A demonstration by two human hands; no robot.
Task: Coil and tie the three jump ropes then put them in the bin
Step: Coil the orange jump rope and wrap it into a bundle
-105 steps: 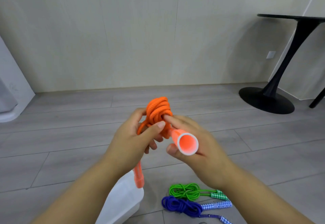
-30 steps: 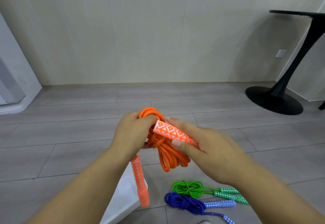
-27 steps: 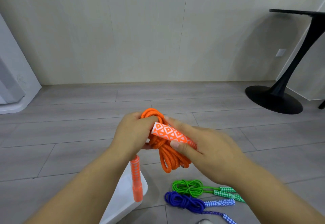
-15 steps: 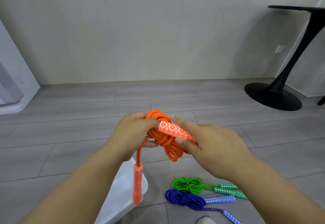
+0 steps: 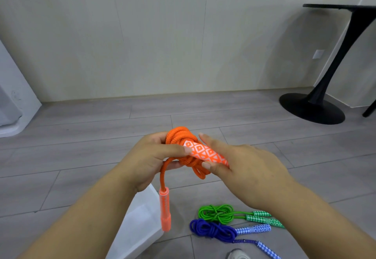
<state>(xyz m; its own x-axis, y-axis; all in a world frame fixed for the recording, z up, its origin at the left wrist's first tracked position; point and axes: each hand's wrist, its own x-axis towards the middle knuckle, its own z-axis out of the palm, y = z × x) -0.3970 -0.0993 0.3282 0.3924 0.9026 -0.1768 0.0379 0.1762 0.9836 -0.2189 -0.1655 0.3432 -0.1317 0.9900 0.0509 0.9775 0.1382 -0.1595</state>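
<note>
Already coiled and tied, the green rope (image 5: 215, 213) and blue rope (image 5: 209, 228) lie on the floor (image 5: 81, 136) beside the bin (image 5: 140, 224), not yet inside. The left hand (image 5: 150, 159) grips the orange rope (image 5: 179, 136) coil in mid-air, and the right hand (image 5: 244, 167) fingers (image 5: 211, 166) pinch its handle; the knot seems unfinished.

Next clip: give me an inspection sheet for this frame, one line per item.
Surface: grey plank floor.
Job's things: orange rope coiled, in both hands, its hanging handle dangling; green rope and blue rope bundled on the floor; white bin below the left arm.
Clutter: shoe tip at bottom edge.
Grippers: left hand grips the coil; right hand pinches the patterned handle.
Cables: nothing seen.
Surroundings: black pedestal table, wall socket.
</note>
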